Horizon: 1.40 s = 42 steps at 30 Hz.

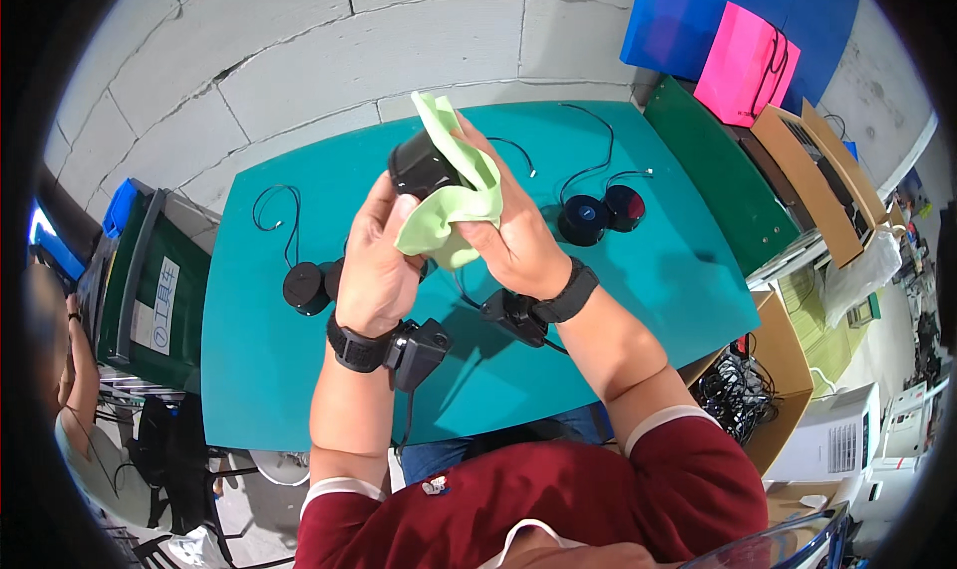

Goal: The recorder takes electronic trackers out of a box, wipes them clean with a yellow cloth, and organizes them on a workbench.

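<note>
Raised above the teal table, my left hand is closed round a glossy black rounded device, which looks like a small speaker. A light green cloth is held in my right hand, its folds pressed against the right side of the device. Thumb and fingers of the right hand pinch the cloth. Beyond them on the right rests a pair of small round black speakers with thin cables. To the left lies another round black speaker, partly hidden with its neighbour behind my left hand.
Strapped to my wrists are small black camera units with cables. A block wall borders the far side. At right stand a green cabinet, a pink bag and a cardboard box of cables. Another person sits at left.
</note>
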Available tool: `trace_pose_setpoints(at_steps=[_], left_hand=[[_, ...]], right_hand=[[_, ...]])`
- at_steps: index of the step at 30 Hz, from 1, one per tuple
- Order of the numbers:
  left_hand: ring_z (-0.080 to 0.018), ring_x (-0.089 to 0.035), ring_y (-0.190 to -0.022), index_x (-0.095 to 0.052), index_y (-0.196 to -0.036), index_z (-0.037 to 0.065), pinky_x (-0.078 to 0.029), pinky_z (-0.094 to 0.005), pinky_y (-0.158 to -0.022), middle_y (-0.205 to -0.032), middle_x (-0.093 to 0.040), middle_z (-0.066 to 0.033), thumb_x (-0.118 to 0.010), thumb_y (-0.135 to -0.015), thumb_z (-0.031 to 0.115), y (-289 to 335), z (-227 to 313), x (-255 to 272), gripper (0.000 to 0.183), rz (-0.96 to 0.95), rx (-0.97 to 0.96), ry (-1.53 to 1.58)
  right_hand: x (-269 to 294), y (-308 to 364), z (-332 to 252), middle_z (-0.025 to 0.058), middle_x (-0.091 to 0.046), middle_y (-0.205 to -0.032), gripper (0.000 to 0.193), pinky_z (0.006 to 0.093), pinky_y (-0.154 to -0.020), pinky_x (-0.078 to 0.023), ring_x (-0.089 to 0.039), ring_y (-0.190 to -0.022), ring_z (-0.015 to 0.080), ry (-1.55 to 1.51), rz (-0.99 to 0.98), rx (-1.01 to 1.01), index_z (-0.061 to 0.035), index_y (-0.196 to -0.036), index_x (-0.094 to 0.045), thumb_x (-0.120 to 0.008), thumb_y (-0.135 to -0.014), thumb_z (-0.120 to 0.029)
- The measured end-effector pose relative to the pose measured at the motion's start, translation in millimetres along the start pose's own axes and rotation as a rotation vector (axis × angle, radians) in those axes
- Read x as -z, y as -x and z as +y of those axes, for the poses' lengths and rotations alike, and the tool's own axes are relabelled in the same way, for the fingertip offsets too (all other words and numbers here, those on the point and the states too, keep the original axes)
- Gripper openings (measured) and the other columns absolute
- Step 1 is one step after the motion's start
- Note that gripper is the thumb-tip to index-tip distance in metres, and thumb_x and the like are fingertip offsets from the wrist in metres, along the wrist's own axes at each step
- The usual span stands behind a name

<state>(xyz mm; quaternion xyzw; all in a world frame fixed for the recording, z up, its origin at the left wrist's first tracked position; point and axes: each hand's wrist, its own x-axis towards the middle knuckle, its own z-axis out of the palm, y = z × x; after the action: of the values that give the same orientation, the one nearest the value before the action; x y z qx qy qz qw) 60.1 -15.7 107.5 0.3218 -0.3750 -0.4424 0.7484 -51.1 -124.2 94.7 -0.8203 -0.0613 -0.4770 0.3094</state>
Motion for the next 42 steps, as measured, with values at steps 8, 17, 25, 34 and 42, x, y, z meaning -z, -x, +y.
trace_pose_setpoints(at_steps=[8, 17, 25, 34, 42], left_hand=[[-0.0189, -0.047, -0.108, -0.034, -0.133, 0.007, -0.046, -0.0318, -0.086, -0.124, -0.044, -0.0103, -0.069, -0.068, 0.004, 0.4, 2.2, -5.9, 0.075, -0.080, -0.291, -0.523], [-0.0274, -0.039, -0.122, -0.039, -0.129, 0.010, -0.046, -0.0370, -0.089, -0.134, -0.036, -0.0136, -0.061, -0.062, -0.015, 0.4, -8.5, -5.1, 0.075, -0.216, -0.523, -1.159], [-0.0250, -0.038, -0.123, -0.036, -0.131, 0.008, -0.045, -0.0361, -0.090, -0.132, -0.037, -0.0122, -0.062, -0.062, -0.013, -0.2, -8.7, -9.3, 0.077, -0.204, -0.435, -1.027], [-0.0176, -0.048, -0.110, -0.029, -0.134, 0.005, -0.043, -0.0299, -0.089, -0.119, -0.048, -0.0093, -0.067, -0.075, 0.005, -7.8, -10.1, -3.2, 0.070, -0.111, -0.061, -0.178], [-0.0175, -0.047, -0.113, -0.030, -0.133, 0.006, -0.044, -0.0297, -0.090, -0.124, -0.045, -0.0082, -0.066, -0.075, 0.003, -11.2, -14.4, 3.9, 0.068, -0.065, 0.004, -0.144]], right_hand=[[-2.6, 6.3, -9.9, 0.0177, -0.032, -0.134, 0.069, 0.0369, -0.100, -0.029, -0.036, -0.121, 0.0284, -0.422, 0.039, -0.239, -0.0010, -0.138, -0.018, -0.051, -0.087, -0.033], [3.7, 5.0, -7.8, 0.0034, -0.053, -0.100, 0.033, 0.0251, -0.077, -0.045, -0.052, -0.086, 0.0091, -0.778, 0.206, -0.470, -0.0030, -0.118, -0.041, -0.046, -0.091, -0.021], [2.3, 5.1, -2.5, 0.0068, -0.052, -0.112, 0.048, 0.0256, -0.080, -0.043, -0.051, -0.091, 0.0096, -0.586, 0.202, -0.308, -0.0017, -0.132, -0.033, -0.044, -0.092, -0.025], [7.6, 7.3, 14.5, 0.0242, -0.034, -0.129, 0.070, 0.0434, -0.099, -0.020, -0.032, -0.118, 0.0373, -0.003, 0.077, -0.161, 0.0023, -0.127, -0.034, -0.036, -0.086, -0.054], [6.1, 3.3, 6.5, 0.0209, -0.038, -0.125, 0.057, 0.0404, -0.096, -0.029, -0.037, -0.114, 0.0340, 0.237, 0.106, -0.051, 0.0000, -0.127, -0.037, -0.050, -0.085, -0.035]])
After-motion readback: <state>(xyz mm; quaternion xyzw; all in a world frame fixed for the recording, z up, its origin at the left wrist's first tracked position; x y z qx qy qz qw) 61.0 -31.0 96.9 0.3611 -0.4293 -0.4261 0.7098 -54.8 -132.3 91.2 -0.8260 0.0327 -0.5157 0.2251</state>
